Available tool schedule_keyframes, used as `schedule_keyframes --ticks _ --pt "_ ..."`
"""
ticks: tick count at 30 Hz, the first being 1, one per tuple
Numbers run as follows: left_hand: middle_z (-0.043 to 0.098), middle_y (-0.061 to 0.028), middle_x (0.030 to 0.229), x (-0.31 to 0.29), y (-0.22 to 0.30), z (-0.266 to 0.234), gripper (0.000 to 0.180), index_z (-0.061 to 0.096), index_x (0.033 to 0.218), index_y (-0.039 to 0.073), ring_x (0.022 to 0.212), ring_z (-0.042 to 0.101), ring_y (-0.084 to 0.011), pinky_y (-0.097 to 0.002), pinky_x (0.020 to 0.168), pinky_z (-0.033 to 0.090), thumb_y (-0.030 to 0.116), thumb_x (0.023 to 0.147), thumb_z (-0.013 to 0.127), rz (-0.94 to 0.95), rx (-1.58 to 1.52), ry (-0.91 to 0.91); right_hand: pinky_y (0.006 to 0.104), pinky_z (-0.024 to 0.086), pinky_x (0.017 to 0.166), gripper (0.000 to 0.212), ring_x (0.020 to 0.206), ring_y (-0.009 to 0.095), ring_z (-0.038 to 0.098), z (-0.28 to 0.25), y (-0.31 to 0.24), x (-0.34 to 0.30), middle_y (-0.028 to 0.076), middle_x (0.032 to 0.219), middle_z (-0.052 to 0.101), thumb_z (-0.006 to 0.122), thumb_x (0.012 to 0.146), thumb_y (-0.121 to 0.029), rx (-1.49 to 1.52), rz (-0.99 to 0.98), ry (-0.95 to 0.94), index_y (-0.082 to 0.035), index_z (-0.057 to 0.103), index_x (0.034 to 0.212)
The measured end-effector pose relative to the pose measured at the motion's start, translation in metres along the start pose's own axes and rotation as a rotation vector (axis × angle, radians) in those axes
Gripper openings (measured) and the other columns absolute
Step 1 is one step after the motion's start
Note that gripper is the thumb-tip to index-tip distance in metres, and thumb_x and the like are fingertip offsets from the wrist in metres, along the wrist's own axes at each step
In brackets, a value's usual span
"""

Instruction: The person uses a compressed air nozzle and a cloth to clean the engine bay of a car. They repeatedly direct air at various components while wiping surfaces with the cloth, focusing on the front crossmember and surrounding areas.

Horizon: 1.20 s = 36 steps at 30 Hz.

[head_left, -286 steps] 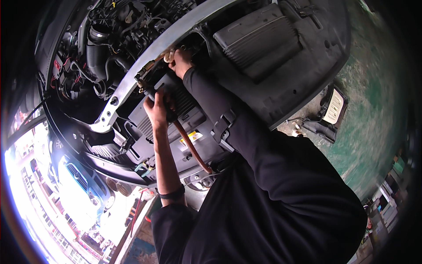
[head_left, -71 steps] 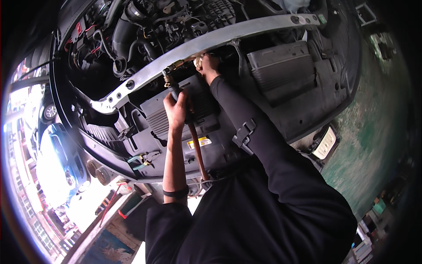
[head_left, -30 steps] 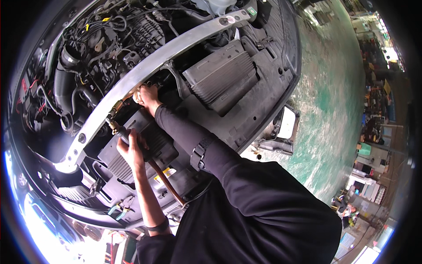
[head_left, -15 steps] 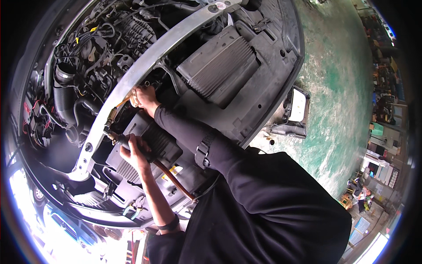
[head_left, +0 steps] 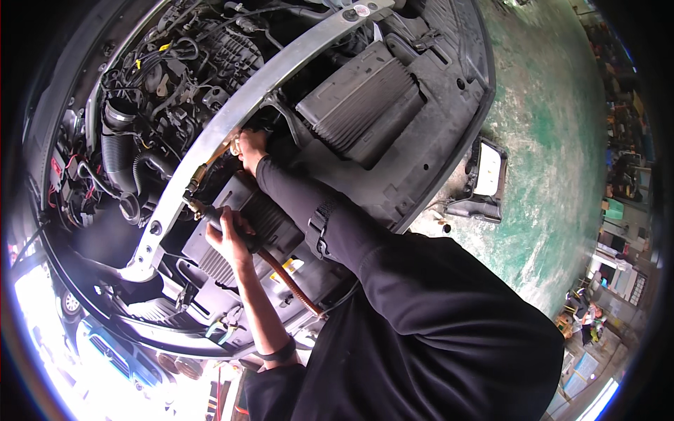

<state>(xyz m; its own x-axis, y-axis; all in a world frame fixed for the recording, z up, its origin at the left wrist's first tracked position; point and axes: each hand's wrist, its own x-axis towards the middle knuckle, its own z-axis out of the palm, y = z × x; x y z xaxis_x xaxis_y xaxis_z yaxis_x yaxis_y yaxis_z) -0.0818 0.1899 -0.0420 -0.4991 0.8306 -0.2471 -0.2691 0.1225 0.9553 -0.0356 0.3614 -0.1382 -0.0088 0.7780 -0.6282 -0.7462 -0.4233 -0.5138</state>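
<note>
My left hand (head_left: 230,237) is closed round the black handle of an air ratchet (head_left: 203,210), whose metal head lies against the silver crossbeam (head_left: 210,151) of a car's front end. A reddish-brown coiled air hose (head_left: 291,286) trails from the handle toward my body. From the ratchet head, a brassy extension bar (head_left: 200,174) runs along the beam. At the bar's far end my right hand (head_left: 251,150) is closed, its fingers reaching under the beam's edge. Those fingertips are partly hidden, and I cannot make out exactly what they grip.
Beyond the beam lies the engine bay, with a ribbed black intake duct (head_left: 118,151) and wiring. A ribbed grey box (head_left: 368,102) sits in the front panel at the right. A detached black-framed part (head_left: 484,179) lies on the green floor. A person (head_left: 586,316) is far off at right.
My view has shifted slightly, so the car appears a little further right. Both hands stay at nearly the same places on the ratchet and bar end. The right fingers are tucked slightly further under the beam.
</note>
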Motion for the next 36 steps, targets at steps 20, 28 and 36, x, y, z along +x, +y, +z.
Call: schedule_keyframes --ticks 20,28,36 --pt "0.047 -0.0065 0.057 -0.002 0.005 0.002 0.016 0.051 0.085 -0.001 0.039 0.044 -0.0140 -0.0257 0.035 0.037 0.013 0.087 0.057 -0.017 -0.049 -0.031 0.0300 0.030 0.034 0.036 0.034 0.016 0.040 -0.012 0.019 0.026 0.003 0.047 0.044 0.047 0.086 -0.033 -0.247 -0.010 0.186 -0.013 0.044 0.056" --pt "0.047 -0.0058 0.057 -0.001 0.001 0.000 0.016 0.051 0.086 0.000 0.039 0.044 -0.0136 -0.0252 0.034 0.037 0.015 0.088 0.057 -0.003 -0.038 -0.028 0.0323 0.033 0.037 0.043 0.037 0.017 0.042 -0.022 0.029 0.032 0.006 0.047 0.044 0.044 0.087 -0.037 -0.198 -0.111 -0.024 -0.011 0.040 0.054" --pt "0.047 -0.0063 0.057 -0.003 0.005 0.002 0.017 0.051 0.083 -0.001 0.039 0.045 -0.0145 -0.0259 0.035 0.037 0.014 0.087 0.057 -0.019 -0.047 -0.023 0.0291 0.028 0.034 0.037 0.035 0.015 0.040 -0.027 0.030 0.044 0.003 0.045 0.043 0.049 0.085 -0.025 -0.161 -0.103 -0.138 -0.013 0.041 0.052"
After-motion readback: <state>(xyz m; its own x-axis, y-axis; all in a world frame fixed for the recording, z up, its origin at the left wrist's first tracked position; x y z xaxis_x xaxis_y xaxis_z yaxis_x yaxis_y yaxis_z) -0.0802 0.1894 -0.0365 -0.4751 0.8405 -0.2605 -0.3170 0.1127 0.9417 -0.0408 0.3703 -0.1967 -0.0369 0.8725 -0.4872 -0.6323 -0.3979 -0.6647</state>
